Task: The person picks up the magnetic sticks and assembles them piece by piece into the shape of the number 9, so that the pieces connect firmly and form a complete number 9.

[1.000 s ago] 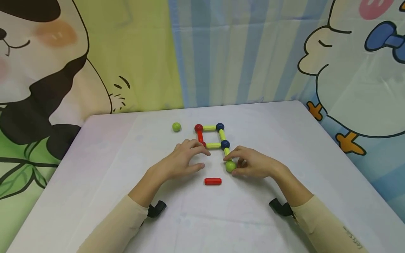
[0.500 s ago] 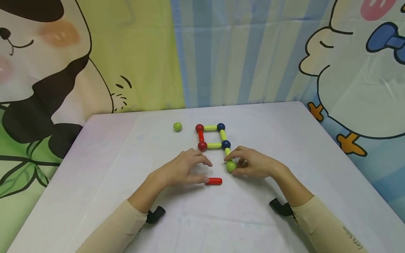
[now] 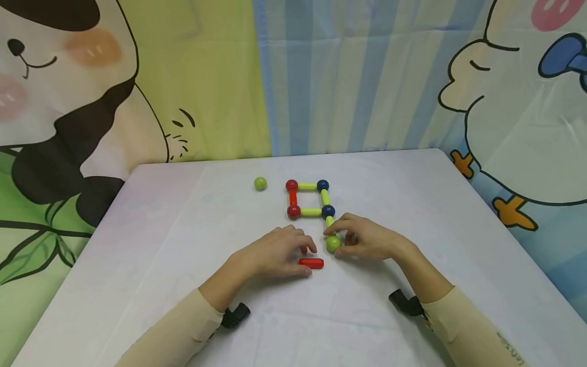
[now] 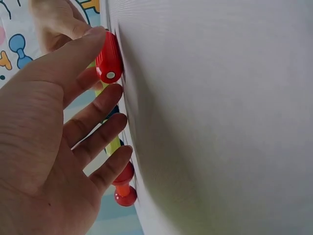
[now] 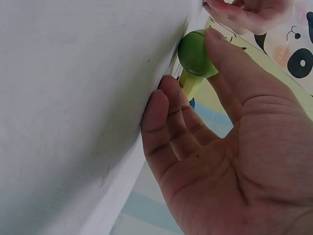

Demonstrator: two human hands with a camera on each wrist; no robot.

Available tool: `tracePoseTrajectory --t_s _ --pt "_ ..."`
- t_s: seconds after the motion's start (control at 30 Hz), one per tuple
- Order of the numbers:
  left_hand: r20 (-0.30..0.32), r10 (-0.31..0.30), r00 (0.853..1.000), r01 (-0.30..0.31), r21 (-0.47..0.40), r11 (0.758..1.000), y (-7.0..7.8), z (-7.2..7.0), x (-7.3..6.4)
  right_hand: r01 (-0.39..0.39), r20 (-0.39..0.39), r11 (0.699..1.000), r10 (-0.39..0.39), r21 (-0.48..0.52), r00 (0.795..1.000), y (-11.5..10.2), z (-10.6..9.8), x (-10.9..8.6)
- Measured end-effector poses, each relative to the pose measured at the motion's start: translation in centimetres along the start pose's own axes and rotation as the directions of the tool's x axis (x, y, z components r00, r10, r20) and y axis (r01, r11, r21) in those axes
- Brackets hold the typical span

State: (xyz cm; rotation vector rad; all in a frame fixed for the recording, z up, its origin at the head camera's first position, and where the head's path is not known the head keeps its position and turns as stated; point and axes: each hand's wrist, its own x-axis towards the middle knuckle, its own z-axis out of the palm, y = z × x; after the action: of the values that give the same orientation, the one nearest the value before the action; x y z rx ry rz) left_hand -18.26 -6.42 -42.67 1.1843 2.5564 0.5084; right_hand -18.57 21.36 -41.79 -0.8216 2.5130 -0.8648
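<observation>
My left hand [image 3: 279,253] is spread around a loose red rod [image 3: 311,263] lying on the table, thumb along its near edge and index finger beyond it. In the left wrist view the thumb tip overlaps the red rod [image 4: 109,61]; the other fingers are extended. My right hand [image 3: 367,238] pinches a green ball [image 3: 333,244] between thumb and index finger. That ball [image 5: 194,55] ends a yellow-green rod [image 3: 329,221], which joins a dark blue ball [image 3: 327,211] at the corner of a four-sided frame. The frame's left side is a red rod [image 3: 292,197] between two red balls.
A loose green ball [image 3: 260,183] lies left of the frame's far side. Another dark blue ball [image 3: 323,185] forms the frame's far right corner. A white cloth covers the table [image 3: 192,229], and a printed cartoon curtain [image 3: 321,76] hangs behind it.
My left hand has moved from beside the frame's near red ball toward me and right, bringing thumb and index around the loose red rod. My right hand stays at the green ball.
</observation>
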Motion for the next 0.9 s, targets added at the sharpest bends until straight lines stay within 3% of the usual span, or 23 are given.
tracePoseTrajectory --t_s 0.3,0.53,0.7,0.9 --pt "0.01 0.004 1.0 -0.004 0.052 0.999 0.1 0.0 0.1 0.011 0.004 1.0 -0.011 -0.001 1.0 0.1 0.2 0.2" --pt "0.032 0.039 0.999 -0.042 0.092 0.995 1.0 0.0 1.6 -0.028 0.016 1.0 0.027 0.008 0.999 0.4 -0.2 0.0" --pt "0.046 0.007 0.999 -0.011 0.079 0.997 1.0 0.0 1.6 -0.011 0.028 1.0 0.01 0.029 1.0 0.3 -0.2 0.1" --pt "-0.01 -0.032 0.999 0.032 0.089 0.996 0.5 -0.4 1.5 -0.008 0.027 1.0 0.007 0.028 1.0 0.3 -0.2 0.1"
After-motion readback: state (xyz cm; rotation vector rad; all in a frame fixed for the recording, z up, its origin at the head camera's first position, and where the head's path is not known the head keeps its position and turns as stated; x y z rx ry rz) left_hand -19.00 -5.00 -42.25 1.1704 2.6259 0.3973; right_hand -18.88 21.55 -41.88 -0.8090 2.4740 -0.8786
